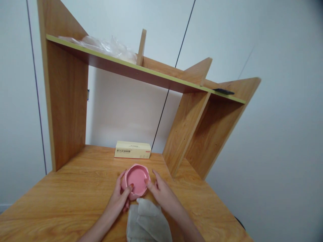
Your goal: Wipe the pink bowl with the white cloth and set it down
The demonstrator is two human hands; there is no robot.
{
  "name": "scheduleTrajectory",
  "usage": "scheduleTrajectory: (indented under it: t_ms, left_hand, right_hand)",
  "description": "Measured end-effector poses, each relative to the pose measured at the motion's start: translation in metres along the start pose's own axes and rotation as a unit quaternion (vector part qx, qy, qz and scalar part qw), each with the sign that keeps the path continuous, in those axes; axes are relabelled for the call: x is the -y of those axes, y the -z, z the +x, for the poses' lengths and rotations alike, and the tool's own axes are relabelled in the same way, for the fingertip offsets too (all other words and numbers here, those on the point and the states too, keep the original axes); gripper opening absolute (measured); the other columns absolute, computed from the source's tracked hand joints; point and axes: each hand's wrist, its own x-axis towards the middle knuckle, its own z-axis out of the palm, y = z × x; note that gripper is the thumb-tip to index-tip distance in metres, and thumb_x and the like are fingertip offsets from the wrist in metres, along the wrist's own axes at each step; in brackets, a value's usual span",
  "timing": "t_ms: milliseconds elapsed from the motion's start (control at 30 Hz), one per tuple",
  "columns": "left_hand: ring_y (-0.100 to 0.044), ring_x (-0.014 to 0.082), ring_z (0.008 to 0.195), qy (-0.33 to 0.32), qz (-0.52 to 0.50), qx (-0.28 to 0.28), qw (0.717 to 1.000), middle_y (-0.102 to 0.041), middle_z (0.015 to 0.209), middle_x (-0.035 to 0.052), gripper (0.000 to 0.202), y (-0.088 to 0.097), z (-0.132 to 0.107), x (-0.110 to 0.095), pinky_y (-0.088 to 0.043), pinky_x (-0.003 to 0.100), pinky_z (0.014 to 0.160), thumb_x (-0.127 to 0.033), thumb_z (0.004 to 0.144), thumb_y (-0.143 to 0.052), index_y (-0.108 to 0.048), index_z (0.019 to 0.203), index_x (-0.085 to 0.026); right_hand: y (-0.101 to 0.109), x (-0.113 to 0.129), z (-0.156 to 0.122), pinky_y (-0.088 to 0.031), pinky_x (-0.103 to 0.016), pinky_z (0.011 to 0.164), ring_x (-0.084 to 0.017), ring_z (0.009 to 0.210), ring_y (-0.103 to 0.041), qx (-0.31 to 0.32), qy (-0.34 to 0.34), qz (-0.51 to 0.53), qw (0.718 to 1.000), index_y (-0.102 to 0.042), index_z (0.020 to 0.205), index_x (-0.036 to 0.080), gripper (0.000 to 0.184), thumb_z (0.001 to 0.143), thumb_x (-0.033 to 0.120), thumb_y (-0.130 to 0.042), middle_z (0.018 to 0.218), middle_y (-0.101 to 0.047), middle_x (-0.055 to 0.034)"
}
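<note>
Between my hands is a pink dish (137, 179) with a round hollow and an angular outer edge, its hollow side facing me. My left hand (122, 193) grips its left side, the thumb over the rim and the other fingers partly hidden behind. On the right side, my right hand (158, 191) holds it with the thumb at the inner rim; its index finger stands off the dish. A folded grey cloth (147, 222) lies just below the dish, between my forearms, touching neither hand as far as I can see.
A cream box (132, 150) with printed text stands at the back of the wooden desk (75, 195). Above it runs a shelf (151, 72) bearing clear plastic wrapping (108, 47) and a flat black object (224, 91). Upright panels (186, 127) bound the desk at the right.
</note>
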Motion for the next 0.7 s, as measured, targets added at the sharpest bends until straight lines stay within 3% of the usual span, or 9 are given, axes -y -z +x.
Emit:
scheduleTrajectory:
  t_ms: [100, 233, 300, 367, 433, 533, 700]
  left_hand:
    - [-0.037, 0.0057, 0.029, -0.014, 0.002, 0.019, 1.000, -0.049, 0.045, -0.0108, 0.089, -0.001, -0.003, -0.001, -0.026, 0.013, 0.031, -0.063, 0.074, -0.054, -0.014, 0.140, -0.020]
    - [-0.045, 0.0067, 0.037, -0.031, 0.022, 0.036, 0.999, -0.059, 0.064, -0.0051, 0.093, -0.001, -0.002, 0.001, -0.036, 0.017, 0.037, -0.063, 0.076, -0.053, -0.003, 0.143, -0.023]
    - [-0.051, 0.0074, 0.046, -0.050, 0.043, 0.039, 0.997, -0.063, 0.089, 0.0031, 0.091, 0.001, 0.001, 0.003, -0.044, 0.022, 0.047, -0.064, 0.074, -0.055, -0.012, 0.142, -0.022]
    - [-0.056, 0.0102, 0.058, -0.072, 0.080, 0.033, 0.994, -0.062, 0.102, 0.0073, 0.079, 0.003, 0.004, 0.003, -0.048, 0.026, 0.059, -0.065, 0.071, -0.056, -0.036, 0.132, -0.019]
    - [-0.058, 0.0147, 0.070, -0.086, 0.118, 0.037, 0.989, -0.064, 0.096, 0.0064, 0.062, 0.006, 0.005, 0.001, -0.047, 0.027, 0.068, -0.066, 0.071, -0.055, -0.056, 0.109, -0.017]
    - [-0.056, 0.0168, 0.073, -0.088, 0.156, 0.089, 0.980, -0.064, 0.080, 0.0035, 0.050, 0.006, 0.003, -0.004, -0.045, 0.027, 0.069, -0.065, 0.074, -0.051, -0.062, 0.083, -0.017]
    - [-0.052, 0.0164, 0.072, -0.099, 0.216, 0.170, 0.956, -0.060, 0.073, 0.0015, 0.048, 0.005, -0.004, -0.007, -0.042, 0.025, 0.067, -0.065, 0.073, -0.052, -0.061, 0.077, -0.018]
  right_hand:
    - [-0.013, 0.000, 0.017, -0.044, -0.030, 0.081, -0.020, 0.093, -0.061, 0.022, 0.007, -0.003, 1.000, -0.055, 0.118, 0.019, 0.041, 0.078, 0.024, -0.051, 0.102, -0.067, -0.0059]
    - [-0.011, -0.010, 0.037, -0.042, -0.026, 0.075, -0.018, 0.084, -0.062, -0.016, -0.019, -0.073, 0.997, -0.064, 0.098, 0.017, 0.033, 0.075, 0.010, -0.041, 0.091, -0.069, -0.0061]
    - [-0.001, -0.019, 0.046, -0.042, -0.025, 0.074, -0.018, 0.084, -0.062, -0.032, -0.051, -0.116, 0.991, -0.065, 0.092, 0.017, 0.030, 0.075, 0.010, -0.041, 0.089, -0.069, -0.0067]
    - [0.011, -0.031, 0.053, -0.041, -0.024, 0.073, -0.018, 0.087, -0.062, -0.052, -0.094, -0.152, 0.982, -0.066, 0.090, 0.017, 0.030, 0.075, 0.010, -0.042, 0.091, -0.069, -0.0076]
    - [0.022, -0.045, 0.055, -0.040, -0.024, 0.072, -0.019, 0.087, -0.062, -0.066, -0.128, -0.173, 0.974, -0.066, 0.088, 0.015, 0.029, 0.075, 0.009, -0.041, 0.089, -0.069, -0.0094]
    - [0.031, -0.066, 0.051, -0.040, -0.025, 0.068, -0.020, 0.081, -0.063, -0.069, -0.151, -0.184, 0.969, -0.066, 0.083, 0.013, 0.028, 0.075, 0.008, -0.040, 0.082, -0.069, -0.0109]
    - [0.031, -0.086, 0.042, -0.040, -0.026, 0.062, -0.021, 0.072, -0.064, -0.074, -0.176, -0.197, 0.962, -0.066, 0.077, 0.011, 0.027, 0.075, 0.010, -0.039, 0.075, -0.068, -0.0115]
